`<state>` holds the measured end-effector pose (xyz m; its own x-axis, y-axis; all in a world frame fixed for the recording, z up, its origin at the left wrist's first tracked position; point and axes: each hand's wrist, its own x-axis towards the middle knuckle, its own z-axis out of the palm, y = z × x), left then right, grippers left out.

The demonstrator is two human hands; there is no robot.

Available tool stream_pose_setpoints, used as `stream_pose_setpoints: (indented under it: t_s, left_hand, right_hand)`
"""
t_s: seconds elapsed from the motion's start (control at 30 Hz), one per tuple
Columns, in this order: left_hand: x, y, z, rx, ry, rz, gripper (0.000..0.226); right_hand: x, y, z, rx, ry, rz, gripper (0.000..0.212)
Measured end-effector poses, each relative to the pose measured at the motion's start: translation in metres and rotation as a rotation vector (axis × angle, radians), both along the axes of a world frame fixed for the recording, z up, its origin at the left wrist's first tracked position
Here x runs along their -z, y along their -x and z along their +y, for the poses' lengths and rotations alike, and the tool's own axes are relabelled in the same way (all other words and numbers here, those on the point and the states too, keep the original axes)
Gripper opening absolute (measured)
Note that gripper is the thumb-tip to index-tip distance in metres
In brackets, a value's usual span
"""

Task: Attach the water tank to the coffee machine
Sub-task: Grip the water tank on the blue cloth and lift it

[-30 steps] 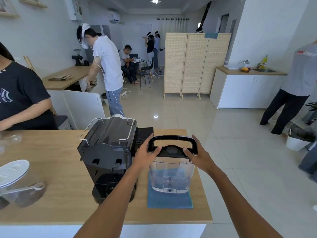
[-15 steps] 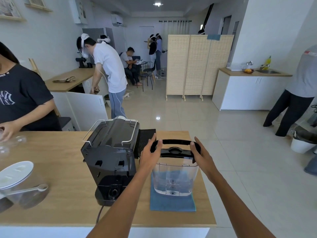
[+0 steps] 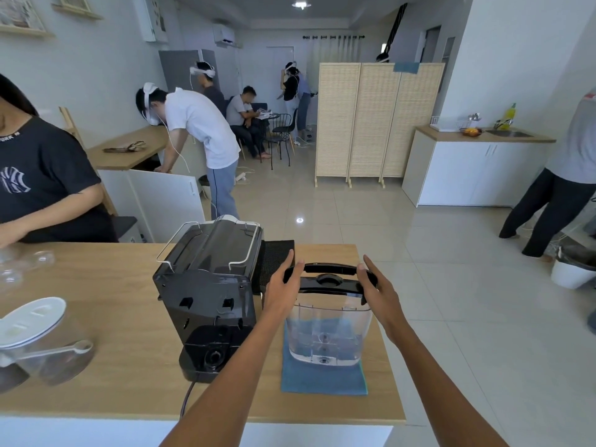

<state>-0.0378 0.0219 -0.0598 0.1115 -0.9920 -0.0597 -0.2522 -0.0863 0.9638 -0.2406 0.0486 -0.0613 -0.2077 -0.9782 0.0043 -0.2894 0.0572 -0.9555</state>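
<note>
The clear water tank (image 3: 329,337) with a black lid and black handle (image 3: 329,269) stands upright on a blue cloth (image 3: 322,379), just right of the black coffee machine (image 3: 209,285). The machine's back faces me, with its bare tank seat (image 3: 213,353) low at the near side. My left hand (image 3: 282,295) presses the tank's left top edge, fingers over the handle's left end. My right hand (image 3: 379,295) clasps the right top edge. The handle lies folded down toward the far side.
Everything sits on a wooden counter (image 3: 113,317) whose right edge runs close to the cloth. A clear jar with white lid and scoop (image 3: 38,340) stands at the near left. A person in a black T-shirt (image 3: 42,179) works at the far left. A power cord (image 3: 187,398) trails off the front.
The tank's handle has swung from upright down to nearly flat. Both hands have slid from the handle's ends to the sides of the tank top. The tank stays on the cloth.
</note>
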Motion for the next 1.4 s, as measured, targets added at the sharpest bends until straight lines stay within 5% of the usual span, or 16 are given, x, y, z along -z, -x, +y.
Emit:
stream_pose_setpoints:
  t_s: [0.13,0.47,0.6,1.0,1.27,1.4]
  left_hand:
    - [0.001,-0.004,0.002,0.037,-0.004,0.019,0.057]
    - [0.006,-0.016,0.025,0.208,0.079,0.006,0.063]
    - [0.021,-0.025,0.029,0.248,0.071,-0.134,0.083]
    - [0.041,-0.027,0.033,0.284,0.197,-0.47,0.091]
    - [0.044,-0.034,0.037,0.334,0.182,-0.602,0.114]
    - [0.044,-0.034,0.041,0.339,0.195,-0.592,0.114]
  right_hand:
    - [-0.001,0.0,0.001,-0.022,-0.001,-0.068,0.06]
    - [0.015,0.014,0.02,-0.174,-0.004,0.028,0.078]
    - [0.033,0.021,0.027,-0.24,-0.014,0.136,0.081]
    - [0.047,0.019,0.031,-0.259,0.103,0.207,0.081]
    - [0.057,0.031,0.033,-0.331,0.136,0.247,0.11]
    - [0.058,0.033,0.033,-0.328,0.152,0.272,0.102]
